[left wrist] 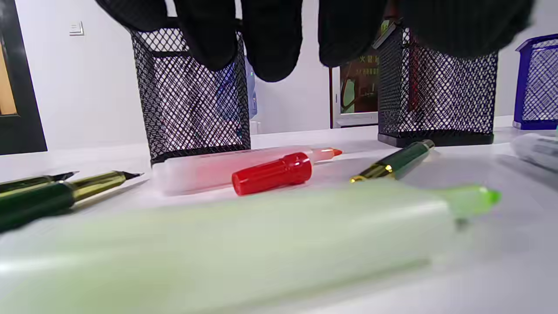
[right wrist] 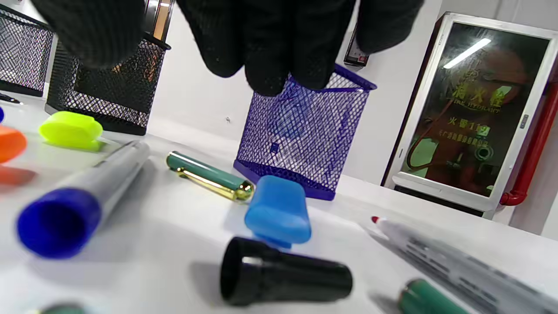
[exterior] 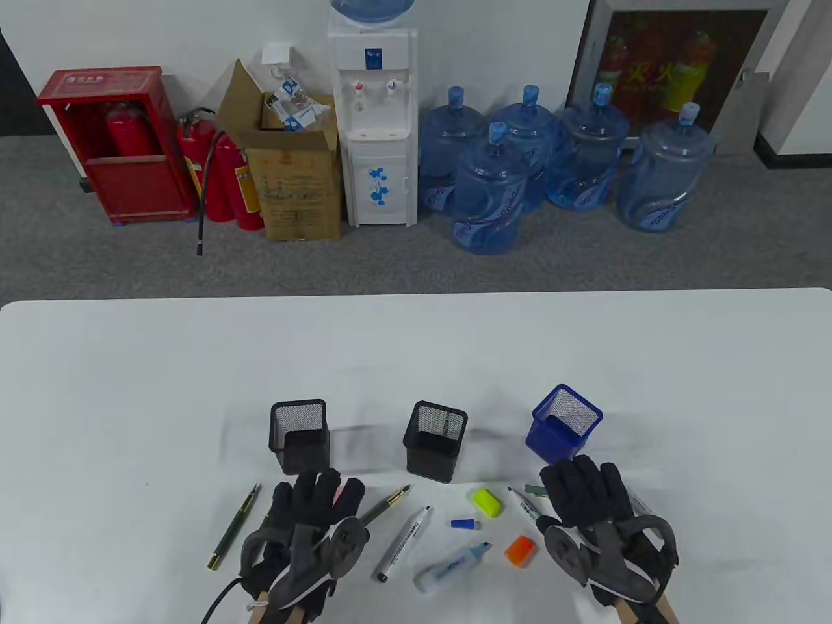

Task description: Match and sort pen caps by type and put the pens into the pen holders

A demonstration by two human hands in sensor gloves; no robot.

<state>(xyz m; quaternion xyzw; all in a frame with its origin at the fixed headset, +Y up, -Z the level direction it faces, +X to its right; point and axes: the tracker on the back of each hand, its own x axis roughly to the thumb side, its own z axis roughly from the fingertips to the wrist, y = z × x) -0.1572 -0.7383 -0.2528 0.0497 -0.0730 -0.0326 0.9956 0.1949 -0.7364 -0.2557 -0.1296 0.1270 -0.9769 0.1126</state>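
Note:
Both gloved hands lie flat over loose pens at the table's front edge, fingers straight, holding nothing. My left hand covers a red cap, a red-tipped marker and a pale green highlighter. My right hand covers a blue cap, a black cap and a green cap with a gold clip. Behind stand two black mesh holders and a blue mesh holder. Between the hands lie a yellow-green cap, an orange cap and a small blue cap.
A green fountain pen lies left of my left hand, another green pen to its right. A grey marker and a blue-tipped highlighter lie in the middle. Water bottles, a dispenser and fire extinguishers stand on the floor beyond the table.

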